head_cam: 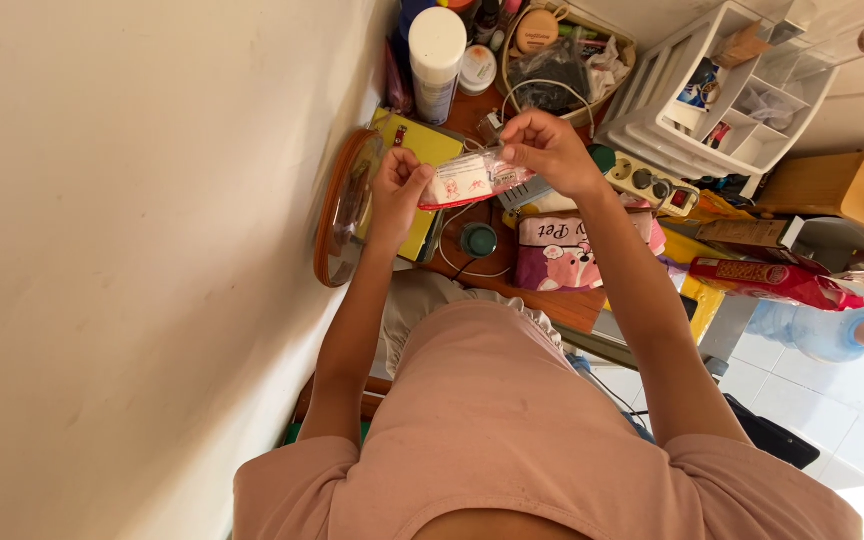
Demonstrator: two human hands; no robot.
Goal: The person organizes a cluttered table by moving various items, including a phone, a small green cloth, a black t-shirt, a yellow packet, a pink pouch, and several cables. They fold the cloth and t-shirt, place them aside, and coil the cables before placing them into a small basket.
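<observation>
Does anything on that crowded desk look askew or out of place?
Yes. The white organiser at the back leans tilted rather than standing square, and the red snack packet juts off the desk edge over the floor. Both hands, left hand and right hand, hold a small clear packet, which looks intact.

A small clear packet (472,180) with red edging and a white-and-pink insert sits near the centre, pinched at either end by the left hand (399,190) and the right hand (550,148). Just below it, at five o'clock, lies a white and pink pouch (567,252) bearing a cartoon bear. Farther toward three o'clock lies a long red packet (777,281). At twelve o'clock stands a white cylindrical can (436,62) with a blue label.
</observation>
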